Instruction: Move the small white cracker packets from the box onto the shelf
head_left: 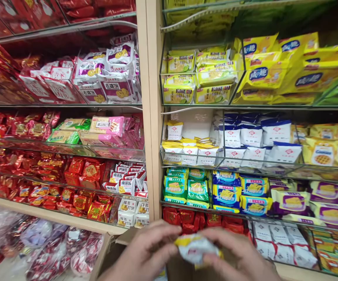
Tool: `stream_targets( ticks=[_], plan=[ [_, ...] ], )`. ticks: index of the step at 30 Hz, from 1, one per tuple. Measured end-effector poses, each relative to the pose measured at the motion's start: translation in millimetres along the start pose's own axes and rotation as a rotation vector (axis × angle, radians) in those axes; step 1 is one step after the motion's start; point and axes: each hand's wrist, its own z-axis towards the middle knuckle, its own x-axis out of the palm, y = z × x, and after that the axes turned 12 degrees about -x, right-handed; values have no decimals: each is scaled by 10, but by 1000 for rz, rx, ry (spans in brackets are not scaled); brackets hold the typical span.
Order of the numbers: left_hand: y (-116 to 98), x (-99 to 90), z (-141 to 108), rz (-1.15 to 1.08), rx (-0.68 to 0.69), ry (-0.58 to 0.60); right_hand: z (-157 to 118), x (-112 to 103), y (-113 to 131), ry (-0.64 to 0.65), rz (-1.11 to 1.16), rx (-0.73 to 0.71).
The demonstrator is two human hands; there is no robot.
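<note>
A small white-and-yellow snack packet [196,249], slightly blurred, is held at bottom centre in front of the lower shelves. My right hand [236,255] pinches its right side, thumb in front and fingers behind. At the packet's left end, the curved fingers and thumb of my left hand [148,253] close on the yellow edge. Below both hands is an open cardboard box [103,253], its inside mostly hidden by my hands. Similar white-and-yellow packets [190,153] stand in a clear shelf bin straight above.
Glass-fronted shelves of snack packs fill the view, split by a pale wooden upright [153,117]. Green packs [174,187] and blue packs [226,195] line a lower right shelf. Bags of wrapped snacks [48,249] lie at lower left.
</note>
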Motion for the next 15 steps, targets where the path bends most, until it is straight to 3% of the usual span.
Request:
stream_targets(
  ticks=[4, 6, 8, 11, 15],
  plan=[
    [363, -299, 191, 177, -254, -111, 474, -441, 264, -403, -167, -221],
    [608, -372, 241, 238, -377, -94, 819, -644, 358, -570, -369, -313],
    [807, -377, 238, 270, -451, -47, 1198, -816, 404, -657, -551, -328],
    [947, -318, 169, 273, -486, 7, 1741, -1013, 374, -672, -741, -131],
    [943, -272, 84, 257, -507, 40, 2278, -1159, 247, -623, -834, 142]
  ],
)
